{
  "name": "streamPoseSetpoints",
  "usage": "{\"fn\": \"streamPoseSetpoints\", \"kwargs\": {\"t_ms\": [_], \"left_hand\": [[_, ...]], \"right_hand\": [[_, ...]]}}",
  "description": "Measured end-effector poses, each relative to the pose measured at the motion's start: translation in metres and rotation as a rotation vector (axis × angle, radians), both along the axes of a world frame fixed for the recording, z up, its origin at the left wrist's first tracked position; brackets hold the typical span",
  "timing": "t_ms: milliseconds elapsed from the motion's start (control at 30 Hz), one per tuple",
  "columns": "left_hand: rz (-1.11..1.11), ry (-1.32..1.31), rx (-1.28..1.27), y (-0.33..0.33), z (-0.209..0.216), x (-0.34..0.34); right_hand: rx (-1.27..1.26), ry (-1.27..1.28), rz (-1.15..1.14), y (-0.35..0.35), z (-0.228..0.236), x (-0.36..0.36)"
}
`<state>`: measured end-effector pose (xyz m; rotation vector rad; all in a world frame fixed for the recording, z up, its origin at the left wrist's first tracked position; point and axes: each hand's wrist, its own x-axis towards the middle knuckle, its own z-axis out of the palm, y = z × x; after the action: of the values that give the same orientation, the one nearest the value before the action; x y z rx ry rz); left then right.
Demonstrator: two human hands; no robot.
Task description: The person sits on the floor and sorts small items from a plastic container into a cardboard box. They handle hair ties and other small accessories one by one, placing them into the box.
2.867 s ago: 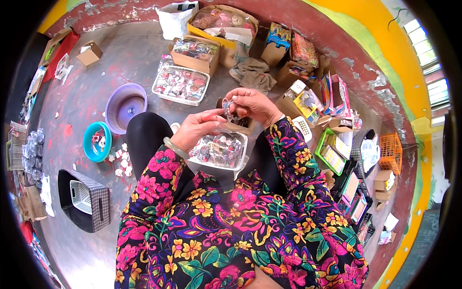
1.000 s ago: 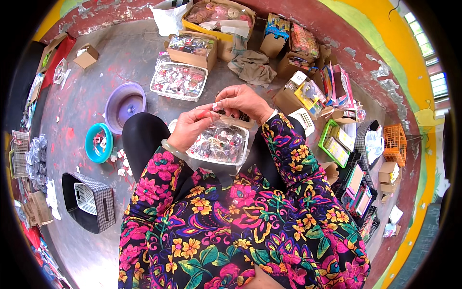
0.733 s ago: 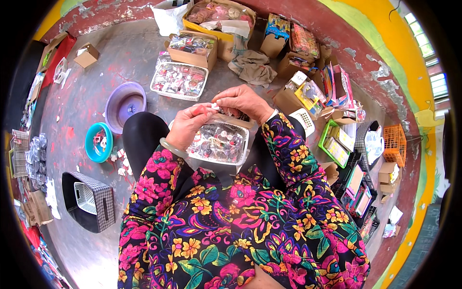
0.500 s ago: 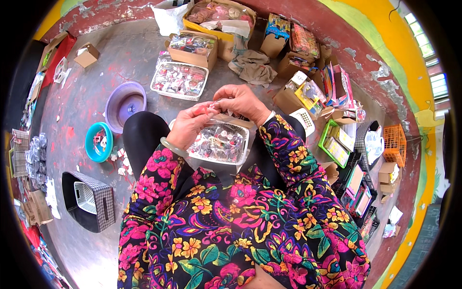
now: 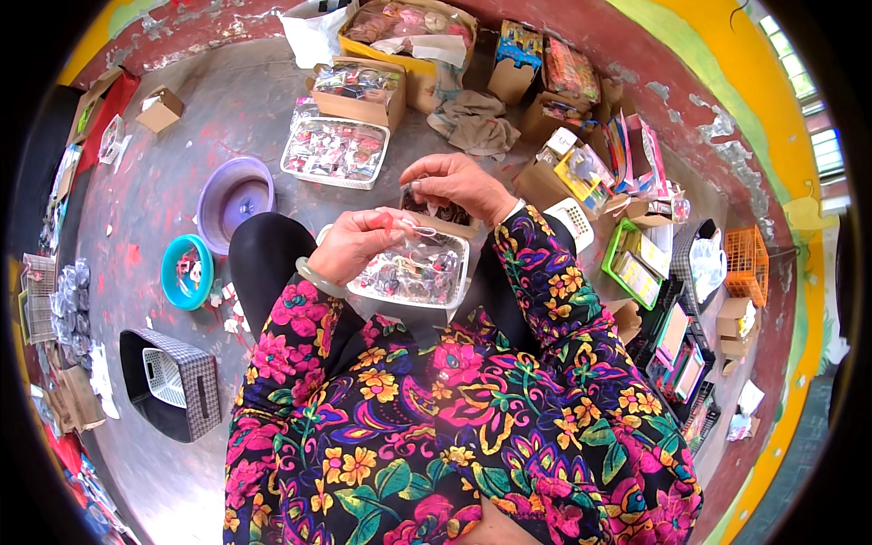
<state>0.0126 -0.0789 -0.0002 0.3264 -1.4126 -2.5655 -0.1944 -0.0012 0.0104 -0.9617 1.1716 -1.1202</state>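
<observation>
near white basket (image 5: 409, 300): clear packets (image 5: 416, 270) | left hand (image 5: 356, 243): pinching pale loop (image 5: 425, 232) | right hand (image 5: 465, 189): grip unclear

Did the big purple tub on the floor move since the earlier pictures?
No. The purple tub still sits just beyond the blue bowl and left of the far white basket, same as before; only the whole view shifted slightly.

No readable lettering (too small).
</observation>
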Motion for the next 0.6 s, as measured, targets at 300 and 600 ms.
{"fn": "streamPoseSetpoints", "kwargs": {"t_ms": [300,600], "left_hand": [[0.276,-0.036,0.074,-0.002,-0.001,-0.004],[0.363,-0.170,0.121,-0.008,-0.016,-0.001]], "right_hand": [[0.070,0.148,0.078,0.005,0.006,-0.001],[0.209,0.593,-0.143,0.004,0.009,-0.036]]}}
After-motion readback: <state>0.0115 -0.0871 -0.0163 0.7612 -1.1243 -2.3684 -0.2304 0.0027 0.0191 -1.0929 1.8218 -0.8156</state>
